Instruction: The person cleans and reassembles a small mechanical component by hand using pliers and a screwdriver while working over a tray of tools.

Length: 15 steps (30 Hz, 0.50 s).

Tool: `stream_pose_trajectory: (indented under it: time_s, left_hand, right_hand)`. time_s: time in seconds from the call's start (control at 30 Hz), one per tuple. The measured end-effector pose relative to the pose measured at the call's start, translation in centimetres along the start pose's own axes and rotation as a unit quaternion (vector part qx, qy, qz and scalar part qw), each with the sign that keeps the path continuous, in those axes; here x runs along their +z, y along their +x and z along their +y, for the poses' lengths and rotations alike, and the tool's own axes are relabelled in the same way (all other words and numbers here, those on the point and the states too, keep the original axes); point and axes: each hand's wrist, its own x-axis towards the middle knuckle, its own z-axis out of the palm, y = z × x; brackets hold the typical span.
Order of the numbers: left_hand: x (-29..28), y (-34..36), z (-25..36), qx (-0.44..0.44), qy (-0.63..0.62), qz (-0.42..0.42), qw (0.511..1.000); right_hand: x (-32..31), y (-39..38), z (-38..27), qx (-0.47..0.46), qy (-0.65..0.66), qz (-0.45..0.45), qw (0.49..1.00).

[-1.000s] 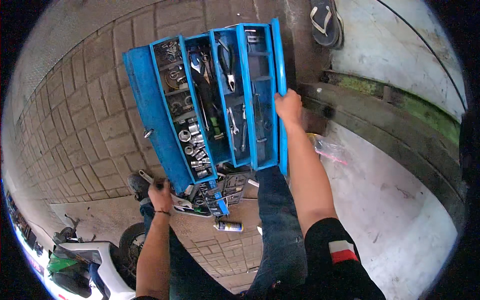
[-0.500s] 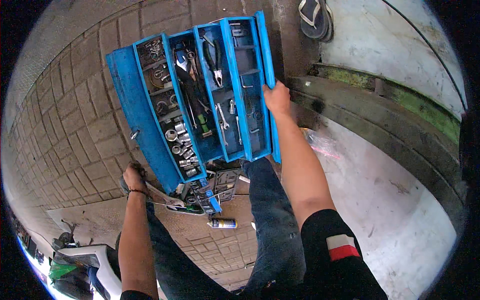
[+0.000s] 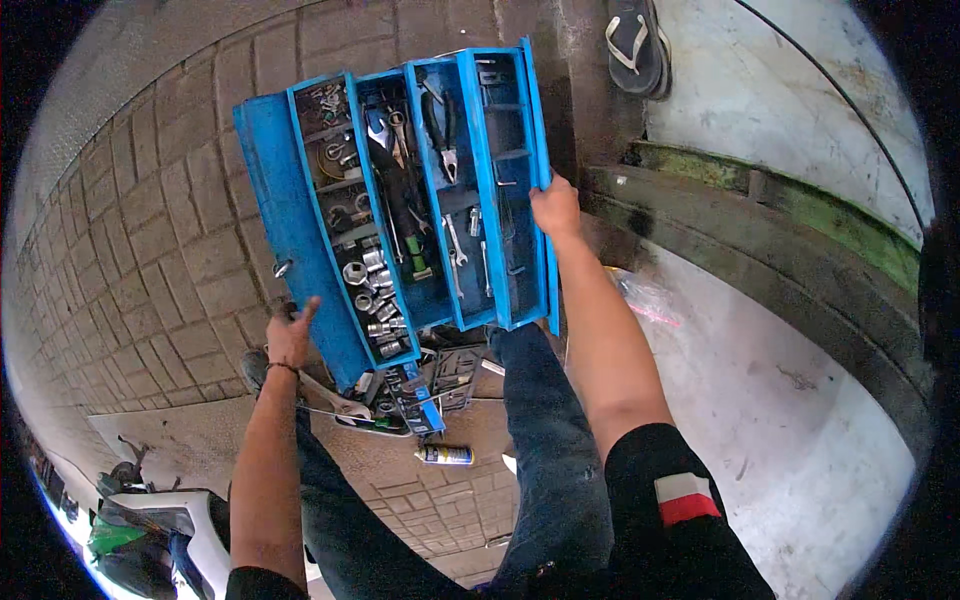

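Note:
An unfolded blue metal toolbox (image 3: 285, 210) hangs in front of me, with sockets (image 3: 370, 285), pliers (image 3: 447, 140), open-end wrenches (image 3: 455, 250) and other small tools in its trays. My right hand (image 3: 556, 208) is closed on the box's right edge. My left hand (image 3: 294, 330) has its fingers apart, near the lower left of the lid, holding nothing. Below the box lie a large wrench (image 3: 350, 408), a socket case (image 3: 415, 395) and a grey plastic case (image 3: 462, 365), partly hidden by it.
Flip-flops (image 3: 630, 50) lie at top right near a grimy step (image 3: 760, 230) and pale slab. A plastic bag (image 3: 645, 295) is right of my arm. A spray can (image 3: 445, 455) lies between my legs on paving. A white scooter (image 3: 200, 515) stands at lower left.
My left hand let go of the large wrench it held a second ago and rose toward the lid, fingers spreading. My right hand keeps its grip; box and view shifted slightly.

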Motion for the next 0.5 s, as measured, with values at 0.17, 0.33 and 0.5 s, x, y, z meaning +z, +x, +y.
stream_pose_trajectory:
  time_s: [0.17,0.33,0.5]
  left_hand:
    - [1.2,3.8,-1.3,-0.016,0.064,0.041,0.997]
    - [2.1,1.5,1.5,0.093,0.007,0.059,0.994]
    - [-1.2,-1.2,4.4,0.086,0.017,0.064,0.994]
  right_hand:
    - [1.3,-0.2,-1.5,-0.029,-0.011,-0.001,1.0]
    - [0.2,0.0,-0.5,-0.028,-0.028,-0.023,0.999]
    - [-0.7,-1.1,-2.1,0.001,-0.067,-0.051,0.996]
